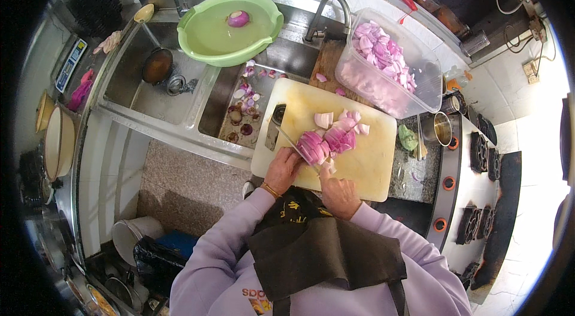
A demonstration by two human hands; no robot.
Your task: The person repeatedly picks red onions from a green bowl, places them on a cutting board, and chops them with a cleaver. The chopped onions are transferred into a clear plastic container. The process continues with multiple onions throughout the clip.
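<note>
My right hand [340, 194] grips a kitchen knife [294, 144], whose blade points away and to the left over a cutting board [375, 156]. Curled beside the blade on its left is my left hand [283, 171], at the board's near edge; anything beneath its fingers is hidden. Just right of the blade sits a sliced red onion portion [310, 145], its cuts still close together. Another cut onion piece [340, 138] and several loose pale chunks [323, 119] lie beyond it.
Chopped onion fills part of a clear plastic tub [388, 96] behind the board. A green basin [188, 42] of water, with a whole onion [238, 19], straddles the double sink. Onion scraps [246, 99] lie in the right bowl, a ladle [157, 66] in the left. A gas stove [467, 181] stands right.
</note>
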